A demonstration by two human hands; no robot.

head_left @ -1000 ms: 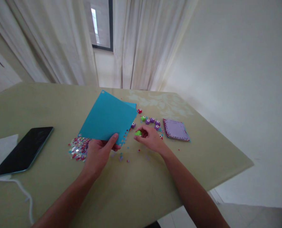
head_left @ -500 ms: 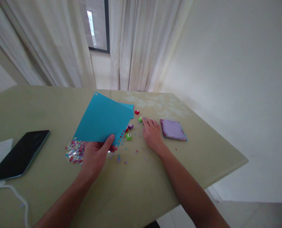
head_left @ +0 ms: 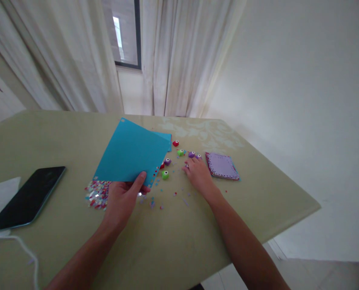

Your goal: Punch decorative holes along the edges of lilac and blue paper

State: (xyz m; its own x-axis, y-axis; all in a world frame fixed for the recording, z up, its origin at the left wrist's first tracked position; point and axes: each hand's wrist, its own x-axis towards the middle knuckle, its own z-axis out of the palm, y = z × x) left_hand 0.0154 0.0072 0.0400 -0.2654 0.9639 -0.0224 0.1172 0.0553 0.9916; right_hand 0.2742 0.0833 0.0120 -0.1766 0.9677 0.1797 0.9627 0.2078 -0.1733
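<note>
My left hand (head_left: pixel 123 197) pinches a sheet of blue paper (head_left: pixel 131 153) by its lower right edge, thumb on top. Small punched holes run along that edge and show at the corners. My right hand (head_left: pixel 199 173) is on the table with curled fingers round what looks like a small craft punch (head_left: pixel 187 165), mostly covered. Just beyond the fingers sit purple craft punches (head_left: pixel 191 154) and a green one (head_left: pixel 181 152). A red punch (head_left: pixel 175 143) stands farther back. Beside the sheet are another purple punch (head_left: pixel 167 161) and a green punch (head_left: pixel 165 175).
A stack of purple-topped cards (head_left: pixel 222 165) with punched borders lies right of my right hand. A confetti pile (head_left: pixel 97 195) is left of my left hand, with loose bits scattered nearby. More blue paper (head_left: pixel 165 139) lies behind the sheet. A dark tablet (head_left: pixel 28 199) and white cable (head_left: pixel 26 251) are left.
My right hand has drawn back slightly toward me and right, uncovering the green punch and purple punches. The left hand and blue sheet stay nearly still.
</note>
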